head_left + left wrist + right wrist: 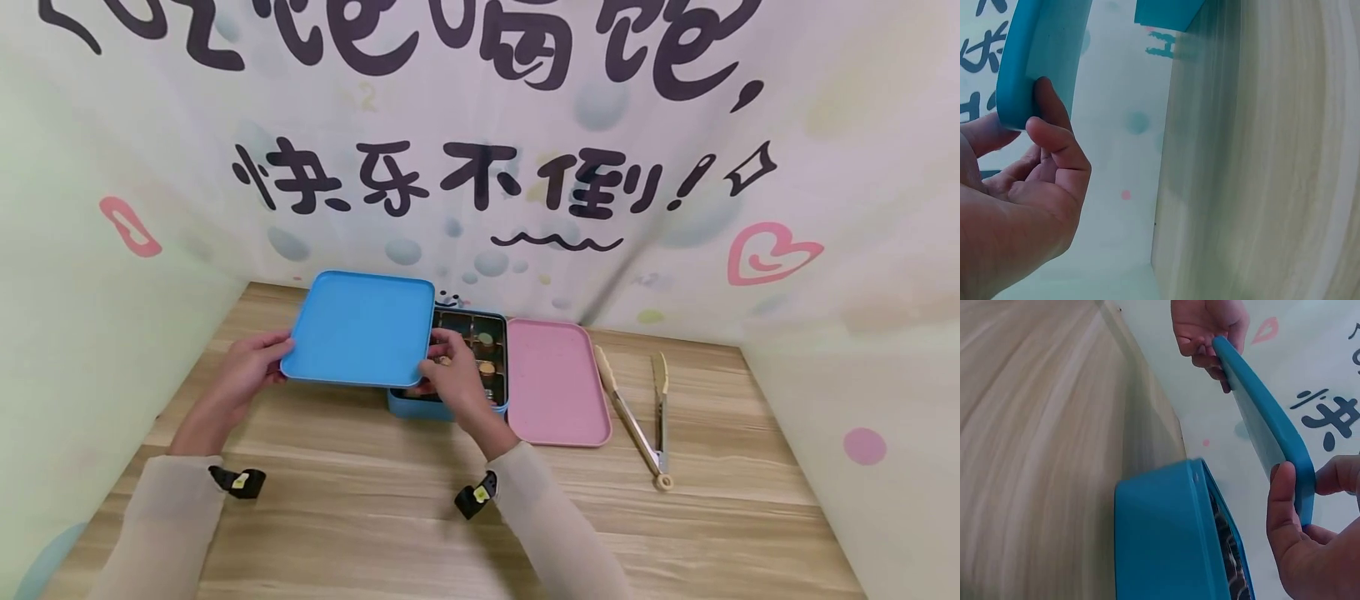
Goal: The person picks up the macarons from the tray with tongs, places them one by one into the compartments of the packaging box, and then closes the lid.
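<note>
A flat blue lid [363,329] is in the air over the left part of the table, held between both hands. My left hand [246,371] pinches its left edge, thumb on one face and fingertips on the other, as the left wrist view shows. At the right front corner, my right hand [455,375] grips the rim. Beneath and to the right stands a blue box [431,408] with no cover on it. Dark compartments inside hold small roundish pieces [486,339], too small to identify. The lid and right hand hide the box's left part.
A pink rectangular tray or lid [558,379] lies against the box's right side. Farther right rest metal tongs [637,429] with beige tips, spread apart. A printed cloth wall [465,250] borders the back of the wooden table [360,517].
</note>
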`<action>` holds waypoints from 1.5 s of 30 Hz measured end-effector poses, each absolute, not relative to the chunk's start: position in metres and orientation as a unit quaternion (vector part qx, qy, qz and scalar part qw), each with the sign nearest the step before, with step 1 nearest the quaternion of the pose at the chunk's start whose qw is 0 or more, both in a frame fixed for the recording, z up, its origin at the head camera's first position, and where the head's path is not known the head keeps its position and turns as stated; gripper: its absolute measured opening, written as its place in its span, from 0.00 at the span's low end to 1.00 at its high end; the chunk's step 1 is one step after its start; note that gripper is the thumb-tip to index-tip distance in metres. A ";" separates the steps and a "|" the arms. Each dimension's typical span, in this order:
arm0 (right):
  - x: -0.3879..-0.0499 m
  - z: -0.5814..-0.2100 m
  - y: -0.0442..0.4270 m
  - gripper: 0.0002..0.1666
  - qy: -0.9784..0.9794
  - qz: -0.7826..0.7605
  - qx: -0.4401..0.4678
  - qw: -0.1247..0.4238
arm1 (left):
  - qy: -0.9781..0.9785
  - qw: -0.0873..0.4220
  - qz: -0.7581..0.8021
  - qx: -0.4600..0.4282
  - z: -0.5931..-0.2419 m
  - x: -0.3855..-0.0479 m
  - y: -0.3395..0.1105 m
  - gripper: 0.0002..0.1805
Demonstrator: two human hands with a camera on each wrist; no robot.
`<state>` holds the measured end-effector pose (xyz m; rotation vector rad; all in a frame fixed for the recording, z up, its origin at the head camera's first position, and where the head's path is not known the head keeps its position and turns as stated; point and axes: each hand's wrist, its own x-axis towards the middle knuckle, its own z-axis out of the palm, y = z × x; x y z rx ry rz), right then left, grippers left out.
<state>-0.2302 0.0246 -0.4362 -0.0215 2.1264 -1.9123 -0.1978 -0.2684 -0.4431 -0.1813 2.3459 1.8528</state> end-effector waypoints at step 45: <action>-0.241 -0.439 0.124 0.32 0.779 -0.616 -0.035 0.112 | 0.804 0.109 0.585 -0.001 -0.440 -0.220 -0.194 0.26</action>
